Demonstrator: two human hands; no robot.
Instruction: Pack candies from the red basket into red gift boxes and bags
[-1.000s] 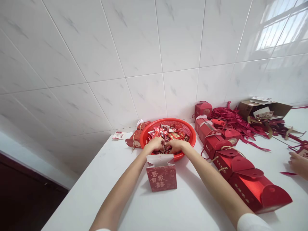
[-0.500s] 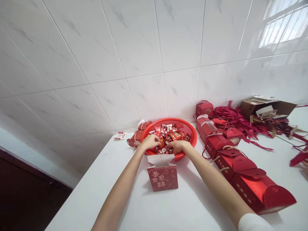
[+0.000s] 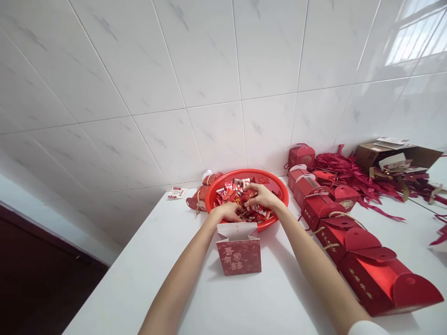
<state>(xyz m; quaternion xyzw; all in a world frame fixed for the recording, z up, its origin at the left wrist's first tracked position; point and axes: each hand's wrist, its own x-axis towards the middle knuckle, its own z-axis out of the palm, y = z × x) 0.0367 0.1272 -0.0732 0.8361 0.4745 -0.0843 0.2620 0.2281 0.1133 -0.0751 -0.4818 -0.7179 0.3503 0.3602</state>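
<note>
A red plastic basket with a perforated wall holds many small wrapped candies, mostly red. Both hands reach into it. My left hand is low at the near left side, its fingers stretched out to the right among the candies, their tips partly hidden. On the right, my right hand arches over the candies with thumb and fingers apart; nothing held shows in it. Just in front of the basket, between my forearms, a dark red paper gift box with gold characters stands upright, its top unfolded and its inside white.
Closed red gift boxes form a row along the right. Behind them lie a heap of dark red ribbons and an open cardboard box. Left of the basket are small red pouches and printed cards. A tiled wall bounds the white table.
My right hand has risen from the basket's near edge toward its middle, and its fingers have spread. My left hand has shifted right and lower into the candies. The view has turned slightly left.
</note>
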